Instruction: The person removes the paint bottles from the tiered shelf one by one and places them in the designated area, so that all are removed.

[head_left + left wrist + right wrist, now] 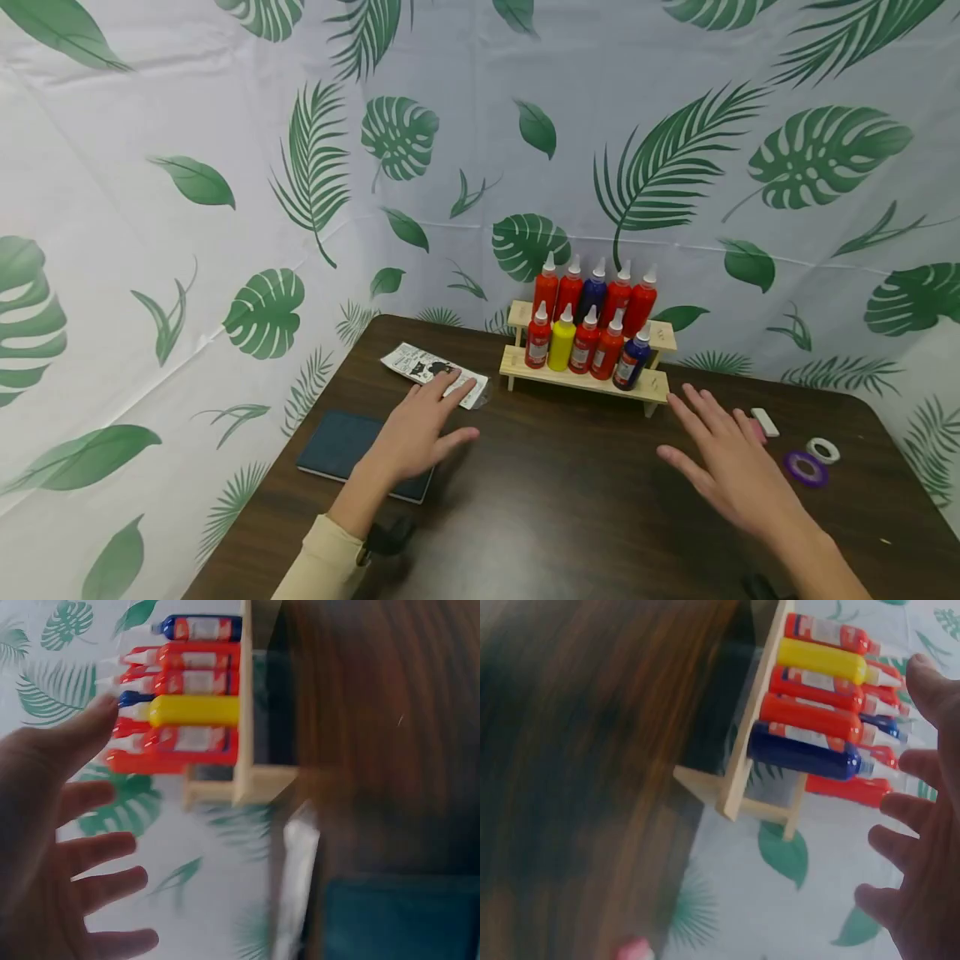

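Note:
Both hands hover over the dark table with fingers spread and nothing held. In the head view my left hand (420, 429) is above a dark blue notebook (341, 442), its fingertips overlapping a white printed packet (420, 362). My right hand (731, 462) is to the right, beyond the end of a two-tier wooden rack (585, 380). Red, blue and yellow squeeze bottles with white nozzle tips stand on both tiers; a yellow bottle (561, 343) and a dark blue bottle (632, 360) are in the front row. Neither hand touches the rack.
Right of my right hand lie a purple tape roll (792, 458), a white tape roll (834, 450) and a small white block (765, 422). A pink item (759, 432) is partly behind the fingers. Leaf-patterned cloth (450, 167) hangs behind the table (555, 492).

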### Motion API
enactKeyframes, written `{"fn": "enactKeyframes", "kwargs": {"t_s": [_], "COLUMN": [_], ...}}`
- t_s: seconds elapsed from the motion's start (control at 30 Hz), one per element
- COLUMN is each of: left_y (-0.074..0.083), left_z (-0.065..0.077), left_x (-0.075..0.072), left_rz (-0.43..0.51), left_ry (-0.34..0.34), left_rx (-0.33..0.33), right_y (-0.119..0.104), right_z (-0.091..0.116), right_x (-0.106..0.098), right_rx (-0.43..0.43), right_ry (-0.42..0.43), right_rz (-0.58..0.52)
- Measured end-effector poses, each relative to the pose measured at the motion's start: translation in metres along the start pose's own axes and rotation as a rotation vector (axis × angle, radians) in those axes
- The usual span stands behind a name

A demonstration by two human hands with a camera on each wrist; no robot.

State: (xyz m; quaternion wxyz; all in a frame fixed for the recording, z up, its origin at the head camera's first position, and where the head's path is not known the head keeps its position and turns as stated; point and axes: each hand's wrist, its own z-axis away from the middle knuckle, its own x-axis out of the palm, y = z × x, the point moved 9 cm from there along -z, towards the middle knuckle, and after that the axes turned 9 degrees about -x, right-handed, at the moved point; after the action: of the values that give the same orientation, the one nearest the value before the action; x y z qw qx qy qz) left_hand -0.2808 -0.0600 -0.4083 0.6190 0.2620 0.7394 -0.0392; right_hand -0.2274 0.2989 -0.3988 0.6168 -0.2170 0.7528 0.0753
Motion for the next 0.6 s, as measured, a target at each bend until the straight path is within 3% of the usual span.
{"fn": "enactKeyframes", "kwargs": {"t_s": [0.3,0.4,0.6], "left_y": [-0.017,-0.021,-0.028], "left_z": [-0.039,-0.055,-0.082], "left_x": [0.026,0.041,0.079], "left_rz": [0.692,0.798,0.941], "left_ry": [0.141,0.152,0.052], "left_rx": [-0.174,-0.250,-0.476], "right_y": [0.034,0.046,0.062], "right_z": [-0.039,-0.056,-0.079], "right_x": [0.005,0.013,0.031], "right_rx": [0.187,0.249,0.351], "right_ry": [0.142,0.154,0.163], "right_rz": [-0.315,-0.388,-0.481]}}
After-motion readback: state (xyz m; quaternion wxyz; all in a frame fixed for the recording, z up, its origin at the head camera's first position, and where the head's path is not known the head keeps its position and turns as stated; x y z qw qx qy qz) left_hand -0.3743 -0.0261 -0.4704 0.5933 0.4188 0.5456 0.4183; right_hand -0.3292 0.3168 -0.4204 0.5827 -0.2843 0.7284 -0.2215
